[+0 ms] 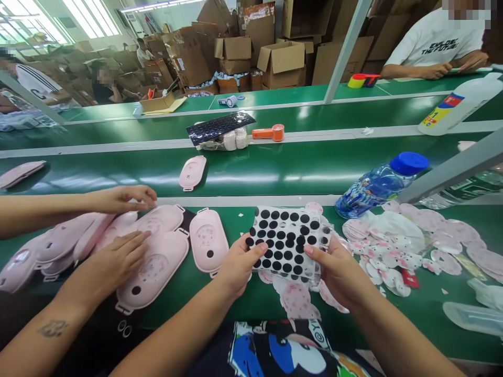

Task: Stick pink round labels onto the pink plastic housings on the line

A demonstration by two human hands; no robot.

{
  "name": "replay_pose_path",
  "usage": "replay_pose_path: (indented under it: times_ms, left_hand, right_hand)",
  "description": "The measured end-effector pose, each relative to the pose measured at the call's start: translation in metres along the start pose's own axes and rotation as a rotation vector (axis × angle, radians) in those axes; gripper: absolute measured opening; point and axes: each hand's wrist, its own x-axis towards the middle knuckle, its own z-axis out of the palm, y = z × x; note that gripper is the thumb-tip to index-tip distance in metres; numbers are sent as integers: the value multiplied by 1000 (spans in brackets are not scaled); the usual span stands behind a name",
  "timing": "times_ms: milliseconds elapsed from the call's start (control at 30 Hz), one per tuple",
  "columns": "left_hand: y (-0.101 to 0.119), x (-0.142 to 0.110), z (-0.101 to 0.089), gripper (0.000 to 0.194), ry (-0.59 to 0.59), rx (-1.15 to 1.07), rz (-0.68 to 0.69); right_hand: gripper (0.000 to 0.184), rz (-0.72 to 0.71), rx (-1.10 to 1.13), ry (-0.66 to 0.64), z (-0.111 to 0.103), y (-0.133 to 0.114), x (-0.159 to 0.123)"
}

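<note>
Between my two hands is a sheet of round black stickers (278,255), its white backing tilted toward me above the green bench. My left hand (238,264) pinches its left edge, thumb on top. At the opposite edge my right hand (334,267) grips it the same way, fingers hidden underneath. Just left of my left hand lies a pink plastic case part (212,235) with a printed pattern and one black dot. Pink floral round stickers (296,298) lie partly under the sheet.
At left, a co-worker's hands (128,256) reach over several pink case parts (167,262). A blue-capped bottle (369,186) leans at right beside piled pink cutouts (385,246). Across the conveyor (306,167) lie one pink part (193,173), an orange handheld fan (271,133) and a white bottle (459,104).
</note>
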Motion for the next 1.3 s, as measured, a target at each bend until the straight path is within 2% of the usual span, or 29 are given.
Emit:
replay_pose_path:
  times_ms: [167, 300, 367, 533, 667, 767, 1000, 1167, 1300]
  left_hand:
    - [1, 2, -5, 39, -90, 9, -12]
    - [4, 6, -7, 61, -26, 42, 23]
    - [4, 8, -5, 63, 24, 79, 76]
    - [-2, 16, 2, 50, 113, 88, 150]
    - [-8, 22, 3, 44, 173, -1, 104]
    - [-9, 23, 2, 40, 197, -62, 81]
    - [-13, 19, 11, 34, 162, -136, 75]
    - [-12, 16, 15, 36, 135, -157, 53]
    - [-12, 14, 15, 33, 139, -185, 59]
  right_hand:
    - [59, -45, 5, -8, -5, 3, 2]
    - [51, -66, -48, 1, -7, -2, -2]
    - [46, -55, -95, -2, -5, -6, -6]
    - [45, -68, -125, -64, 4, -8, -17]
    - [52, -38, -208, -69, 3, -6, -20]
    - [49, -42, -261, -32, 3, -6, -22]
    - [43, -71, -345, -59, 3, -3, -25]
    - [47, -72, -235, -86, 5, -4, -26]
    - [47, -44, -204, -48, 13, -7, -31]
